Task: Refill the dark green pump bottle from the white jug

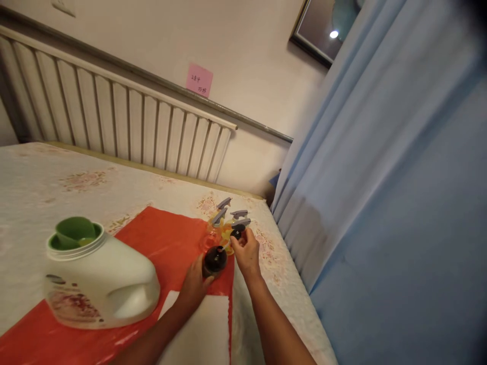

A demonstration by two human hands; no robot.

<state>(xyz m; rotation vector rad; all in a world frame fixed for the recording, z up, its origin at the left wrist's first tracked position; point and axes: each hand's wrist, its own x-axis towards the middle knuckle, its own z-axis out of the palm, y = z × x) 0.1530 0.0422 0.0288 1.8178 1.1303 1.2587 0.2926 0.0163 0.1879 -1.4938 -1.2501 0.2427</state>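
My left hand (195,280) is closed around a dark brown bottle (215,261) that stands over the red sheet. In my right hand (247,252) is a black pump top (236,233), pinched between the fingers. Its pale tube slants down to the bottle's mouth; whether the tip is inside I cannot tell. Just behind the bottle are several clear spray bottles with grey trigger heads, one holding orange-red liquid (210,240) and others yellow liquid (227,234).
A large whitish jug (102,284) with a green cup (76,232) in its mouth stands at the left on the red sheet (160,233). A white cloth (201,329) lies in front. Behind the flowered bedspread (83,177) is a radiator (125,121); a blue curtain (373,177) hangs at right.
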